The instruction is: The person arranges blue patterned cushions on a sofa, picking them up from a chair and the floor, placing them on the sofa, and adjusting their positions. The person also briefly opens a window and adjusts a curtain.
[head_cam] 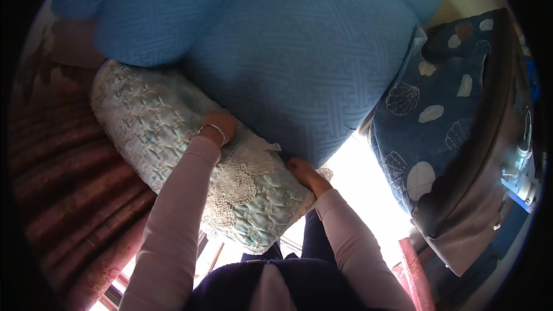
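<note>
A quilted floral cover in pale green and cream, with a lace trim, lies over a rounded form, perhaps a sofa arm. It runs against a blue patterned seat cushion. My left hand, with a bracelet at the wrist, presses at the cover's upper edge beside the cushion. Its fingers are hidden from view. Near the cover's front corner, my right hand has its fingers curled at the edge, where cover and cushion meet. Just above it, a small pale tag or fold sticks up.
Dark red curtains hang close on the left. To the right, a navy shell-print cloth covers a seat beside a brown leather-like side. A blue-and-white object stands at the far right. Bright light falls on the floor.
</note>
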Demonstrator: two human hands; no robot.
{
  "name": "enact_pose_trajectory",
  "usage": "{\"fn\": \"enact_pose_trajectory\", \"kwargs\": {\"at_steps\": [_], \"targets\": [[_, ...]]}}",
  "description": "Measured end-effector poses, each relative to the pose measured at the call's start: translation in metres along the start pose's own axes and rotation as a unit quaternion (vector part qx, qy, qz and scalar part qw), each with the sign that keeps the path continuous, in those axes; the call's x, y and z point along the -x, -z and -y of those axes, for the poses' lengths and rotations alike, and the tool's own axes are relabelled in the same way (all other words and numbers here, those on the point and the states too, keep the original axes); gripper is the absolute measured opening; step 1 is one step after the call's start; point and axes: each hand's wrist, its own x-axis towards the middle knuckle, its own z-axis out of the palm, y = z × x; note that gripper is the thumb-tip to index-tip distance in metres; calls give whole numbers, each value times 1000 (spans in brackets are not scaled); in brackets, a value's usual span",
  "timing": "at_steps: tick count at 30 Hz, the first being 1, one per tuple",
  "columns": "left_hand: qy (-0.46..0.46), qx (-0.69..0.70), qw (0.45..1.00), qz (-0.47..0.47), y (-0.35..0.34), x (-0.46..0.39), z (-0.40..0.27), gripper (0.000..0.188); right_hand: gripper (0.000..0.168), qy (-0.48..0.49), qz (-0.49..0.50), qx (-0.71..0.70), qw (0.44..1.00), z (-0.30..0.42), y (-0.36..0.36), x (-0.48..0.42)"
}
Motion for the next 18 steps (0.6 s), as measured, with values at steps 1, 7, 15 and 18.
{"fn": "enact_pose_trajectory", "kwargs": {"at_steps": [1,7,15,18], "targets": [[5,-10,999,37,-11,-4,6,31,27,-9,-4,-10,1000,8,3,5],[25,-111,986,121,-22,-32,-3,39,35,163,-60,5,985,14,-23,7],[30,-56,979,194,-45,-61,-1,51,49,79,38,-59,994,20,-18,-12],[30,-39,983,175,-36,-67,-14,56,53,33,95,-111,989,18,-12,-20]]}}
